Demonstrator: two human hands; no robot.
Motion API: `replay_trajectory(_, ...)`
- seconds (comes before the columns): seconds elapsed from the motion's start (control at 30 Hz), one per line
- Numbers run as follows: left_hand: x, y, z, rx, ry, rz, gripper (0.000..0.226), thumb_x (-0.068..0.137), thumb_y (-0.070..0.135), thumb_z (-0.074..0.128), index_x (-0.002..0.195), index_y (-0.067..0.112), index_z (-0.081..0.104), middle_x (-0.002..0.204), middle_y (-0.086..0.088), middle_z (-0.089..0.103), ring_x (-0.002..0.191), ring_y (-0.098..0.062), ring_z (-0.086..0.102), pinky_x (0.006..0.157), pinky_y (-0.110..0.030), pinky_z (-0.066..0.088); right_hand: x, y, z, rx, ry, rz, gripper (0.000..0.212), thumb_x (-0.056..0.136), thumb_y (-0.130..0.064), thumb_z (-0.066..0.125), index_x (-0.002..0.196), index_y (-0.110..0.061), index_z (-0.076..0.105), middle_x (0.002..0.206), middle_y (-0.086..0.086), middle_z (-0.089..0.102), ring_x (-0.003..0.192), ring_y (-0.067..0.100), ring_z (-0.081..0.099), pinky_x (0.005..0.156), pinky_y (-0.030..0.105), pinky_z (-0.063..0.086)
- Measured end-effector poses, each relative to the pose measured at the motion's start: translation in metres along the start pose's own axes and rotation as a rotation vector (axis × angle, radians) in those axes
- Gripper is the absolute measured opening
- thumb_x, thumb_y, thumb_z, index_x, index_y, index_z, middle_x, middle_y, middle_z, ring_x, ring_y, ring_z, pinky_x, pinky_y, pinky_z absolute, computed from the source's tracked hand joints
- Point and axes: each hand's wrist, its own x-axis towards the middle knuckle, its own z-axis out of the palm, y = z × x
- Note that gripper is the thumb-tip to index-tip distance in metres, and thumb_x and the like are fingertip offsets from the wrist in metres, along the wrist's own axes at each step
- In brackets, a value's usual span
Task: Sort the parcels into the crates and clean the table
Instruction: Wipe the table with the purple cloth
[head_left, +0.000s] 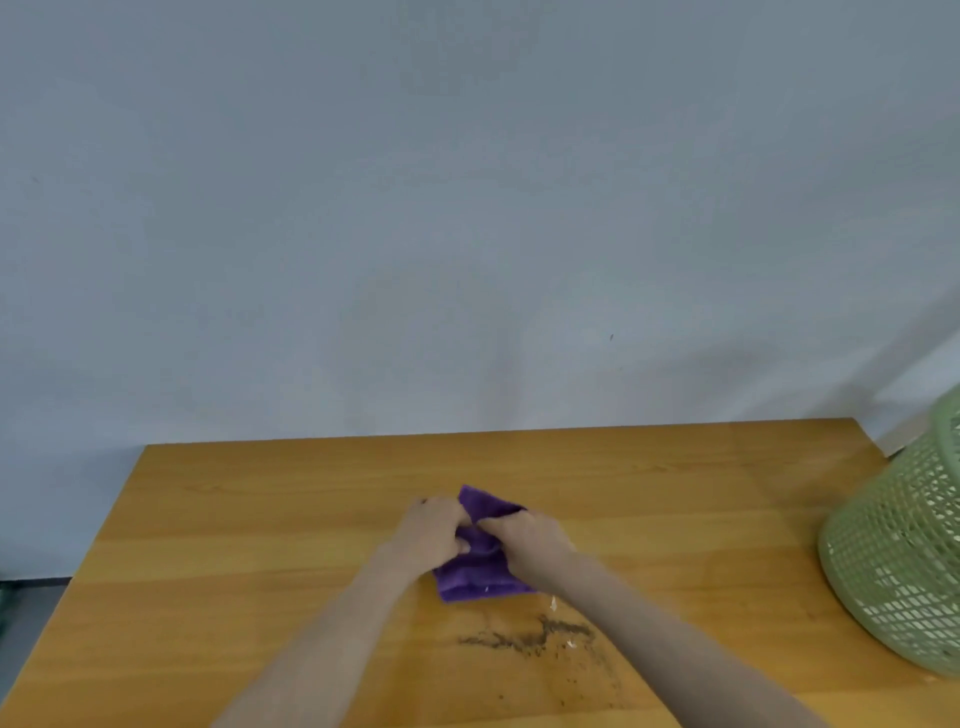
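A purple cloth (480, 579) lies bunched in the middle of the wooden table (260, 519). My left hand (431, 532) grips its left side with curled fingers. My right hand (524, 538) grips its right side, fingers curled into the fabric. The two hands meet over the cloth and hide its centre. A smear of dark dirt and crumbs (540, 642) with a few small white scraps lies on the table just in front of the cloth. No parcels are in view.
A pale green mesh basket (904, 561) stands at the table's right edge. A plain grey-blue wall runs behind the table's far edge. The floor shows past the left edge.
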Motion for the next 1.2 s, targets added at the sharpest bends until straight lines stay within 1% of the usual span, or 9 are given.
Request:
replay_trajectory(0.17,0.038,0.019,-0.02,0.052,0.083,0.034,0.02,0.093,0.016,0.048,0.106,0.012,0.062,0.109,-0.008,0.065,0.108,-0.027,0.055,0.09,-0.031,0.035,0.029,0.04,-0.023,-0.039,-0.01,0.09,0.043,0.091,-0.005,0.04,0.126,-0.025,0.053,0.115,0.005,0.063,0.107,0.03,0.058,0.079,0.037,0.047)
replay_trajectory(0.3,0.062,0.031,-0.01,0.172,0.146,0.059,0.022,0.094,0.011,0.043,0.105,0.013,0.062,0.108,-0.006,0.066,0.108,-0.025,0.055,0.083,-0.029,0.037,0.041,0.055,-0.024,-0.048,0.015,0.156,0.042,0.092,-0.005,0.04,0.129,-0.022,0.053,0.128,0.003,0.056,0.121,0.027,0.048,0.091,0.037,0.044)
replay_trajectory(0.4,0.073,0.038,0.008,0.205,0.121,0.043,0.027,0.095,0.009,0.039,0.106,0.013,0.064,0.109,-0.006,0.066,0.109,-0.025,0.057,0.087,-0.032,0.041,0.038,0.061,-0.005,-0.009,-0.029,0.213,0.047,0.095,-0.006,0.037,0.138,-0.022,0.045,0.141,0.003,0.044,0.131,0.026,0.039,0.1,0.035,0.037)
replay_trajectory(0.47,0.077,0.037,0.023,0.157,0.082,0.007,0.028,0.096,0.009,0.039,0.113,0.014,0.061,0.118,-0.006,0.062,0.114,-0.024,0.055,0.088,-0.033,0.043,0.034,0.065,0.018,0.042,-0.122,0.223,0.051,0.096,-0.021,0.03,0.147,-0.024,0.03,0.155,0.002,0.025,0.139,0.026,0.026,0.111,0.037,0.026)
replay_trajectory(0.53,0.079,0.03,0.039,0.018,0.06,-0.01,0.034,0.096,0.011,0.041,0.128,0.018,0.051,0.137,-0.003,0.049,0.131,-0.022,0.042,0.098,-0.034,0.041,0.034,0.073,0.036,0.048,-0.161,0.21,0.069,0.086,-0.048,0.013,0.152,-0.025,0.016,0.159,0.001,0.011,0.144,0.026,0.013,0.117,0.039,0.011)
replay_trajectory(0.6,0.073,0.023,0.051,-0.039,0.036,0.049,0.052,0.097,0.012,0.042,0.146,0.017,0.027,0.156,0.0,0.021,0.145,-0.018,0.015,0.113,-0.035,0.027,0.033,0.08,0.042,0.031,-0.164,0.188,0.073,0.087,-0.054,0.014,0.153,-0.024,0.007,0.16,-0.001,0.005,0.146,0.023,0.005,0.118,0.037,0.003)
replay_trajectory(0.67,0.068,0.022,0.057,-0.027,-0.007,0.061,0.065,0.098,0.012,0.042,0.152,0.018,0.006,0.16,0.002,0.003,0.147,-0.016,0.001,0.118,-0.035,0.016,0.033,0.082,0.044,0.011,-0.175,0.175,0.076,0.084,-0.056,0.008,0.153,-0.022,0.002,0.16,-0.002,0.003,0.147,0.021,0.001,0.118,0.035,-0.001)
replay_trajectory(0.83,0.066,0.027,0.054,0.01,-0.063,0.062,0.068,0.097,0.007,0.04,0.152,0.016,0.0,0.16,0.001,0.0,0.147,-0.018,-0.004,0.118,-0.033,0.011,0.032,0.082,0.045,0.01,-0.176,0.152,0.063,0.101,-0.033,0.034,0.153,-0.021,-0.001,0.16,-0.002,0.002,0.147,0.023,0.0,0.118,0.036,-0.002)
replay_trajectory(1.2,0.029,0.052,0.063,0.112,-0.18,0.042,0.063,0.095,-0.001,0.037,0.151,0.013,0.013,0.159,0.0,0.008,0.146,-0.023,0.008,0.11,-0.038,0.033,-0.01,0.065,0.052,0.034,-0.221,0.126,0.051,0.104,-0.03,0.026,0.153,-0.021,0.011,0.16,-0.002,0.009,0.146,0.021,0.008,0.119,0.035,0.009)
